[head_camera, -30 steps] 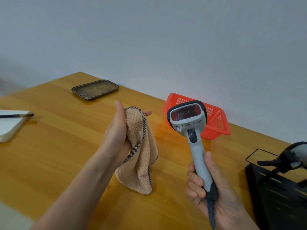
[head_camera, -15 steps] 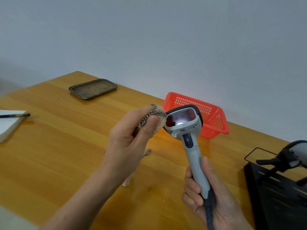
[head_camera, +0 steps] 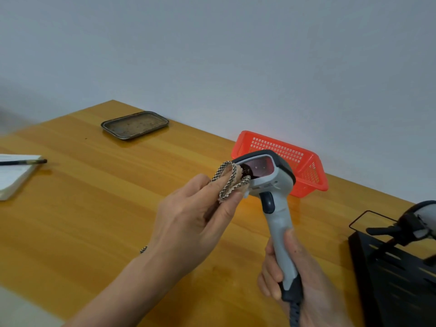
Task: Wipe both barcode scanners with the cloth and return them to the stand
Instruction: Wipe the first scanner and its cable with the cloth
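Note:
My right hand (head_camera: 304, 284) grips the handle of a grey barcode scanner (head_camera: 276, 208), held upright with its red window facing me. My left hand (head_camera: 193, 223) holds a peach cloth (head_camera: 232, 179) with a checked border, bunched in the fingers and pressed against the left side of the scanner window. At the right edge sits the black stand (head_camera: 396, 279), with a second scanner (head_camera: 422, 220) resting on it, partly cut off by the frame.
A red plastic basket (head_camera: 304, 171) sits behind the scanner near the wall. A metal tray (head_camera: 135, 125) lies at the back left of the wooden table (head_camera: 82, 208). A notebook (head_camera: 14, 175) with a pen (head_camera: 23, 162) lies at the left edge.
My left hand has bunched the hanging cloth and brought it right, onto the scanner window. The scanner has tilted slightly to the left.

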